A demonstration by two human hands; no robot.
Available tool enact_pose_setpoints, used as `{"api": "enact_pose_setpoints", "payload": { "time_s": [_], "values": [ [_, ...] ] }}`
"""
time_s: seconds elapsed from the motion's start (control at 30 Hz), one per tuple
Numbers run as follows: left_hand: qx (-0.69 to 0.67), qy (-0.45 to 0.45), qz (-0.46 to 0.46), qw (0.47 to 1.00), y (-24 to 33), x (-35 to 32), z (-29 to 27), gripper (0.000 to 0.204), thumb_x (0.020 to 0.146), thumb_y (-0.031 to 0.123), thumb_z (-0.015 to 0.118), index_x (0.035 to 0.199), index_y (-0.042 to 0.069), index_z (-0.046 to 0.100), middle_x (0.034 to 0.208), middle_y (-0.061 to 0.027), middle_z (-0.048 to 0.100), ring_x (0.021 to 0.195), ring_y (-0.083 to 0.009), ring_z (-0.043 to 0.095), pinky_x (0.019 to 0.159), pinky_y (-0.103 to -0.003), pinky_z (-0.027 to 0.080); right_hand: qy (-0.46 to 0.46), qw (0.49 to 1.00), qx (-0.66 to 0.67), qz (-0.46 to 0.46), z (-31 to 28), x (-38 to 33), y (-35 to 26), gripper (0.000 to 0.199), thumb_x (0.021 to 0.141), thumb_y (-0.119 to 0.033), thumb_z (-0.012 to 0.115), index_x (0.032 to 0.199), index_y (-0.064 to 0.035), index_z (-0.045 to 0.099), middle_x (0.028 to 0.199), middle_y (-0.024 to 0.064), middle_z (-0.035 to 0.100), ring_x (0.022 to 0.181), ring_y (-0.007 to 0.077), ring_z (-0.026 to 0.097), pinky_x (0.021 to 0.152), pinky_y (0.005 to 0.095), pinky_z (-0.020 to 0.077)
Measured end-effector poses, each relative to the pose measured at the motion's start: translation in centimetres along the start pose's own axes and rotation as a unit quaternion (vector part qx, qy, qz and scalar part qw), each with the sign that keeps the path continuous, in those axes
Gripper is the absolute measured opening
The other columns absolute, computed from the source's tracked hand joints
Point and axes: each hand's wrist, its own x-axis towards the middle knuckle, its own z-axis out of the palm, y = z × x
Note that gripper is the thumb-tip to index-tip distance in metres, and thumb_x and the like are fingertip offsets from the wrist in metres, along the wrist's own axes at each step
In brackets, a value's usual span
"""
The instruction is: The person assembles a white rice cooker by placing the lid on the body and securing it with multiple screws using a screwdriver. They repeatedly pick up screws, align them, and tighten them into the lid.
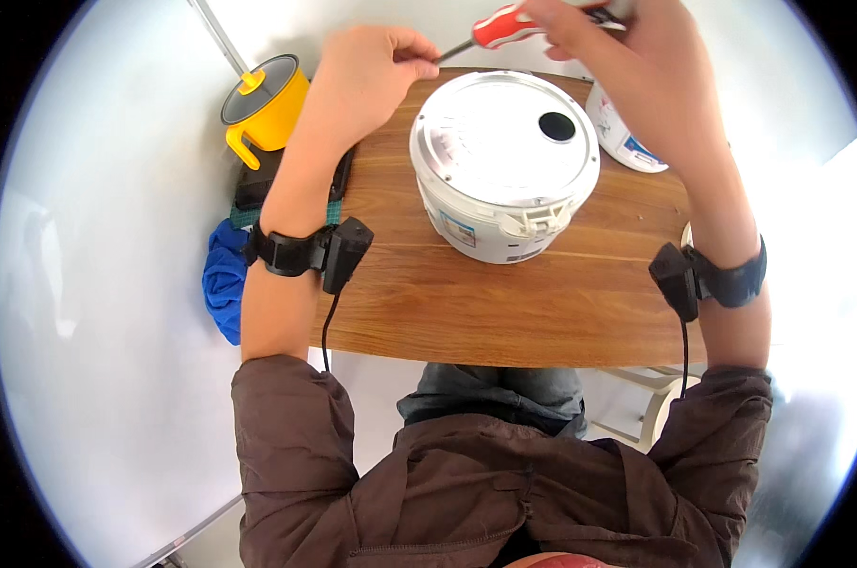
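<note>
- Two hands on 1 screwdriver (504, 26), red & white handle, thin metal shaft, held near far rim of big white tub (471, 232)
- L hand (362, 85): thumb & fingers pinching the shaft near its tip
- R hand (651, 80): gripping the handle, partly cut off by top edge of view
- Shaft slants down to L, handle up to R
- Tub upright on wooden table (400, 303); round silver lid (490, 142) on top w/ dark round hole R of centre, white latch at front
- 2nd white tub (627, 142) behind to R, partly hidden by R hand
- Far L: yellow pot (282, 118) w/ handle & grey top, blue cloth (225, 284) nearer the person
- Black strap + small device on each wrist, cables hanging
</note>
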Motion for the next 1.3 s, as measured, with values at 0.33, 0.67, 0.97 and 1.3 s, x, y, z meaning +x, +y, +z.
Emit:
{"api": "enact_pose_setpoints", "payload": {
  "time_s": [0.33,0.67,0.97,1.3],
  "values": [
    [-0.128,-0.006,-0.052,0.99,-4.0,-2.5,2.9,0.02,0.087,0.012,0.077,0.102,0.0,0.078,0.093,-0.0091,0.078,0.086,-0.0173,0.072,0.084,-0.031,0.055,-0.153,0.984,-0.073,-0.048,3.3,5.1,0.1,0.027,0.095,-0.017,0.072,0.109,0.0005,0.057,0.07,0.0122,0.065,0.062,0.0205,0.06,0.06,0.0343,0.0478],
    [-0.195,-0.012,-0.081,0.977,-4.4,-3.7,3.2,0.017,0.086,0.012,0.079,0.101,0.004,0.081,0.092,-0.006,0.078,0.085,-0.0145,0.068,0.082,-0.029,0.053,-0.225,0.967,-0.103,0.056,4.4,7.7,-2.0,0.031,0.096,-0.022,0.07,0.112,0.0019,0.059,0.078,0.0122,0.068,0.065,0.0209,0.064,0.064,0.0353,0.0513],
    [-0.279,-0.048,-0.098,0.954,-5.7,-3.5,4.1,0.019,0.091,0.016,0.079,0.105,0.004,0.081,0.092,-0.0035,0.078,0.085,-0.0118,0.066,0.082,-0.028,0.05,-0.217,0.97,-0.104,-0.034,4.6,7.0,-0.5,0.034,0.099,-0.024,0.067,0.115,0.0039,0.058,0.081,0.0133,0.069,0.068,0.0197,0.069,0.065,0.0336,0.0543],
    [-0.315,-0.03,-0.093,0.944,-6.3,-4.1,4.8,0.019,0.093,0.016,0.077,0.108,0.004,0.08,0.094,-0.0044,0.078,0.087,-0.0122,0.067,0.083,-0.027,0.051,-0.237,0.962,-0.119,-0.068,4.9,7.5,-0.6,0.036,0.099,-0.026,0.066,0.116,0.0052,0.058,0.082,0.0145,0.07,0.07,0.0207,0.071,0.066,0.033,0.0549]
  ]
}}
